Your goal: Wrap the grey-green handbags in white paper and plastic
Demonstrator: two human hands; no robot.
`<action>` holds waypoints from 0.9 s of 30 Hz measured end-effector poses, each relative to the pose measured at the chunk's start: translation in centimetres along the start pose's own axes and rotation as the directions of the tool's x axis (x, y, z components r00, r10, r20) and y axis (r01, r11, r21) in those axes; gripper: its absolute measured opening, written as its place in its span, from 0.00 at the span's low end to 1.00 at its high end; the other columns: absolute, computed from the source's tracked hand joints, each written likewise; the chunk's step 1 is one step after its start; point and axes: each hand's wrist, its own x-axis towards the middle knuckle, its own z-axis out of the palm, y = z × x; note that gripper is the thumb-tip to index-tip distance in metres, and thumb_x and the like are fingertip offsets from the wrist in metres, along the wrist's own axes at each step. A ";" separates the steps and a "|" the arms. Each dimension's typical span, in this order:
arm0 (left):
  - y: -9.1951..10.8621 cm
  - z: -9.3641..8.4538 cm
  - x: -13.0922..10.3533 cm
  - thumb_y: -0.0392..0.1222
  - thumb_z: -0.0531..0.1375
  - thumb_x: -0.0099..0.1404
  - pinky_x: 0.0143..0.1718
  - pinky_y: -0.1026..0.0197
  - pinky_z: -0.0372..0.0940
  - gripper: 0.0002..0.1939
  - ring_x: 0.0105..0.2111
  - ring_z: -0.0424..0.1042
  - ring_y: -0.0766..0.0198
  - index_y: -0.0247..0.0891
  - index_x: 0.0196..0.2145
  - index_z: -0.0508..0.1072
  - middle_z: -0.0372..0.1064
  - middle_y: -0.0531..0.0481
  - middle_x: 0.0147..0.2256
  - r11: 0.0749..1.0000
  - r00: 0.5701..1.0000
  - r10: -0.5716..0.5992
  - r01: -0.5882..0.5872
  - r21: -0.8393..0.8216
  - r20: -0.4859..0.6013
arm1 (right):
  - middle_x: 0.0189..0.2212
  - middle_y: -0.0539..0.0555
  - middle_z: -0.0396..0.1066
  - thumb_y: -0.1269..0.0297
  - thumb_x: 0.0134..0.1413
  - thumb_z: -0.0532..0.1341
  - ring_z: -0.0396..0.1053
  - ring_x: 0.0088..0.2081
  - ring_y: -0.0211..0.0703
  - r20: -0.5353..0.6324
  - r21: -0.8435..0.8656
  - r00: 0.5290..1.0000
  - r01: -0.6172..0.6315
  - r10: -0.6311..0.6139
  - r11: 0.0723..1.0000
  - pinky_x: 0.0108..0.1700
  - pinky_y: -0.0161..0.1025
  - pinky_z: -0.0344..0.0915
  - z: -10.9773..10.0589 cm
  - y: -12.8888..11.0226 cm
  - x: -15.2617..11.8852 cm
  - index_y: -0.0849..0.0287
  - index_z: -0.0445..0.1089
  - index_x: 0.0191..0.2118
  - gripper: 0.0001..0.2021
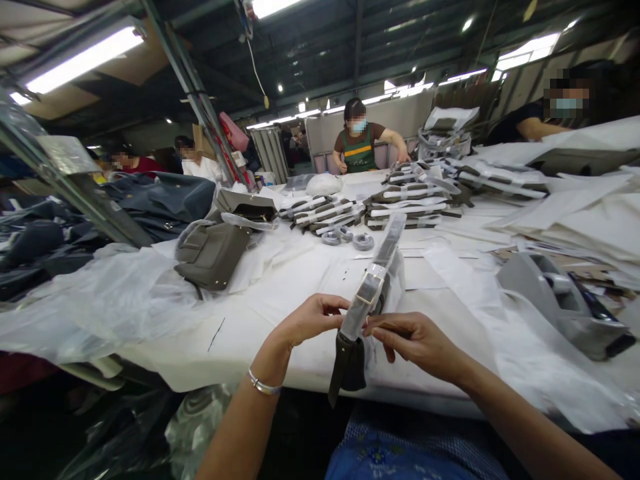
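Observation:
A dark olive bag piece (349, 363) with a strap and a gold buckle (371, 285) stands at the front edge of the white-covered table. Clear film wraps the strap, which points up and away. My left hand (316, 319) is closed on the left side of the bag piece, thumb and fingers bent against it. On the right side my right hand (413, 339) has its fingers pinched together close to the strap; a thin brownish thing shows between them, too small to name.
An olive bag (215, 253) lies at the left on the table (280, 287). Wrapped straps (407, 203) are piled at the back, near coiled rolls (363, 242). A grey tape dispenser (560, 293) stands at the right. A masked person (364, 150) works across the table.

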 end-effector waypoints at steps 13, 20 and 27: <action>0.0 0.3 0.3 0.52 0.69 0.58 0.45 0.59 0.66 0.20 0.39 0.74 0.57 0.34 0.42 0.81 0.78 0.44 0.37 0.979 0.998 0.048 -0.039 -0.198 0.042 | 0.44 0.59 0.77 0.55 0.62 0.61 0.69 0.24 0.32 0.037 -0.043 0.996 0.081 -0.079 0.996 0.23 0.29 0.66 -0.1 -1.0 0.6 0.60 0.80 0.41 0.15; -0.5 -0.9 -3.2 0.43 0.70 0.60 0.55 0.54 0.66 0.11 0.39 0.77 0.64 0.40 0.40 0.78 0.75 0.54 0.31 0.805 0.949 0.015 -0.198 -0.559 -0.314 | 0.43 0.55 0.79 0.64 0.65 0.56 0.76 0.30 0.37 -0.168 -0.353 0.965 0.131 -0.201 0.927 0.34 0.34 0.76 -1.1 -0.3 -2.2 0.52 0.73 0.56 0.17; -0.8 2.4 -4.2 0.41 0.70 0.59 0.48 0.62 0.71 0.14 0.33 0.75 0.72 0.48 0.44 0.79 0.74 0.57 0.32 0.636 0.864 0.057 -0.418 -0.649 -0.501 | 0.46 0.53 0.79 0.71 0.59 0.63 0.76 0.49 0.46 -0.254 -0.431 0.858 0.311 -0.445 0.847 0.53 0.41 0.73 -0.6 0.1 -3.8 0.50 0.78 0.47 0.13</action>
